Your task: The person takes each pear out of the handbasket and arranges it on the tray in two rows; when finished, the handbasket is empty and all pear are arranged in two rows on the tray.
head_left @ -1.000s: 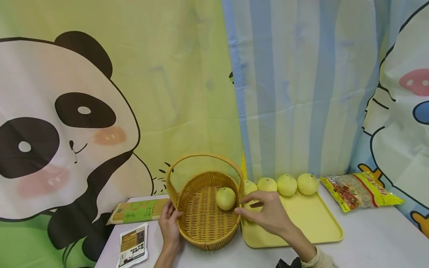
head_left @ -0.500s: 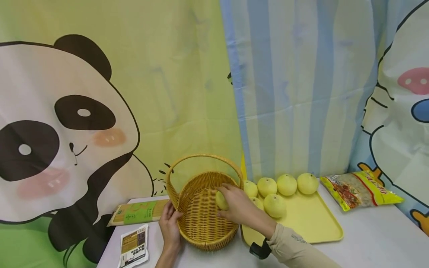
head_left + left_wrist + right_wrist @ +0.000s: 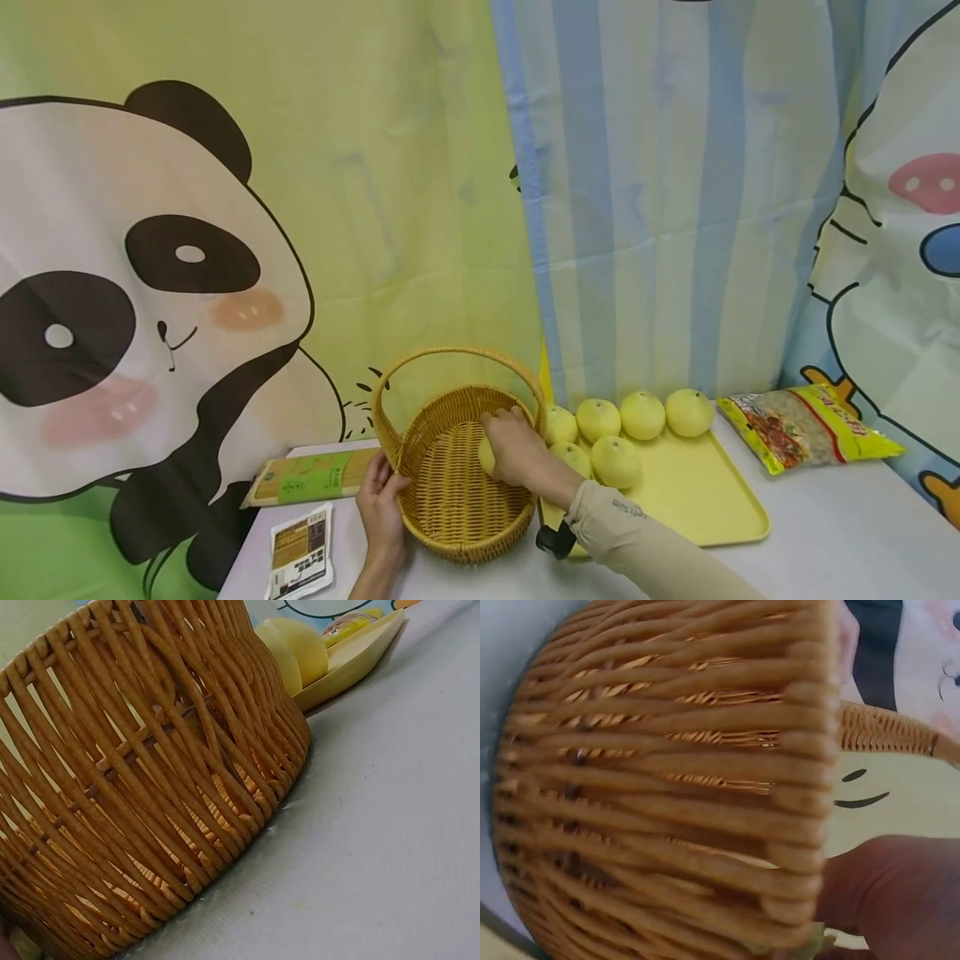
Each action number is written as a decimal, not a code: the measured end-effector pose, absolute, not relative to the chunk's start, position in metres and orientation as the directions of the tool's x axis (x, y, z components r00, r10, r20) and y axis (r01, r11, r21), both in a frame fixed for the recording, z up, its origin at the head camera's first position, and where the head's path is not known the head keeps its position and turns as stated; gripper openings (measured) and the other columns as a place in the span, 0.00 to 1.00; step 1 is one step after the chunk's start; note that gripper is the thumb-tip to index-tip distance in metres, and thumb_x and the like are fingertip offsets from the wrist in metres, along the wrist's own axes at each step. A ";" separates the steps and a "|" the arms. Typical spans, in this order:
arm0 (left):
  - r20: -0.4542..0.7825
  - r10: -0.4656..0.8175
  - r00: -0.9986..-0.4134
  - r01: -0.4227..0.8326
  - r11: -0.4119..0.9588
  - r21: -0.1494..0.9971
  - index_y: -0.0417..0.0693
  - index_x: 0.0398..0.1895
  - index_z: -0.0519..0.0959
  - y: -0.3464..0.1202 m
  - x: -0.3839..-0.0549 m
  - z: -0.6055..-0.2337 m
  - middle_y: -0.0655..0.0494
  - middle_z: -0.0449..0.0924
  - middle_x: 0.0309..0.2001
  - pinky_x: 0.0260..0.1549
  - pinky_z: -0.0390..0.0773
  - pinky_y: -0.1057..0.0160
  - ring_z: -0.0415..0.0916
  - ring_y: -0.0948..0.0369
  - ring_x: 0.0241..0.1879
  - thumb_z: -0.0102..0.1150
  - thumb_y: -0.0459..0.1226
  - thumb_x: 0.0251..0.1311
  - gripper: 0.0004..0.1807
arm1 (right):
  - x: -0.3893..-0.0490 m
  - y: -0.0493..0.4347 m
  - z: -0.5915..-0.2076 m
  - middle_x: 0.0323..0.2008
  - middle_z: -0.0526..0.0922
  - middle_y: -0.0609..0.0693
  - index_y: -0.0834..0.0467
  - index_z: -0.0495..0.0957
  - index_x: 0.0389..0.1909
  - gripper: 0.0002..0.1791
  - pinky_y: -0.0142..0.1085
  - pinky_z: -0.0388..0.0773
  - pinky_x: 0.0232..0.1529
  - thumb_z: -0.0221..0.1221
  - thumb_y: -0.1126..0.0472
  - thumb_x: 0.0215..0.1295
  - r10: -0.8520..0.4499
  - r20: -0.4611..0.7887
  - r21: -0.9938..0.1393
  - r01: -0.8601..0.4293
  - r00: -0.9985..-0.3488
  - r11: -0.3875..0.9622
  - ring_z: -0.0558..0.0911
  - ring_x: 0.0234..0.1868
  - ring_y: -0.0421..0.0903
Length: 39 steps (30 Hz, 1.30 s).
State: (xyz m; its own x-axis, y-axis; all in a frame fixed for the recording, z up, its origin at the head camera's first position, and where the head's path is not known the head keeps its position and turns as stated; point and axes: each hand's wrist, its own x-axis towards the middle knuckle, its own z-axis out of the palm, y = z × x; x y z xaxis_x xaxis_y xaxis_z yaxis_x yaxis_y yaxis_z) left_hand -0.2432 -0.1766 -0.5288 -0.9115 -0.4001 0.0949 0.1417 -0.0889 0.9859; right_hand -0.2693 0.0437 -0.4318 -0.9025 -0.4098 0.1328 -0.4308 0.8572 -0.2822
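Observation:
A wicker basket (image 3: 467, 548) with a tall arched handle stands on the table. My left hand (image 3: 382, 507) grips its left side, thumb at the rim; in the left wrist view the woven wall fills much of the picture. Inside the basket, against the right wall, my right hand (image 3: 513, 447) holds a round pale yellow fruit (image 3: 486, 457), mostly hidden behind the fingers. From the right wrist, the outer wall of the basket (image 3: 667, 780) shows close up, with part of the right hand (image 3: 900, 892) over the rim.
Right of the basket is a yellow tray (image 3: 701, 508) bearing several more pale yellow fruits (image 3: 616, 462). A colourful food bag (image 3: 806, 427) lies beyond it. On the left lie a noodle packet (image 3: 315, 477) and a white-and-brown pouch (image 3: 300, 550). Printed curtains (image 3: 450, 208) hang behind the table.
My right hand has moved left from beside the basket's right rim into it, over the fruit there, and taken hold of it. My left hand stays on the basket.

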 end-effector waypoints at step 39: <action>0.114 -0.402 -0.909 0.158 -0.077 0.984 0.42 0.75 0.72 -0.177 -0.244 -0.533 0.42 0.72 0.75 0.57 0.71 0.82 0.74 0.71 0.64 0.49 0.21 0.62 0.35 | -0.220 0.121 -0.434 0.63 0.87 0.47 0.45 0.87 0.59 0.34 0.39 0.81 0.63 0.84 0.56 0.47 -0.472 0.369 -0.859 -0.488 -0.801 0.155 0.80 0.69 0.47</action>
State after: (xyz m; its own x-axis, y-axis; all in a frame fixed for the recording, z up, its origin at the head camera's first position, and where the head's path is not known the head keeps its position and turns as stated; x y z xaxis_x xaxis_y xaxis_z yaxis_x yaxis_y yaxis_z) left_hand -0.2441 -0.1768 -0.5331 -0.9085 -0.4019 0.1142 0.1579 -0.0770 0.9845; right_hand -0.2197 0.1213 -0.4340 -0.8007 -0.4716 0.3694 -0.4876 0.1547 -0.8593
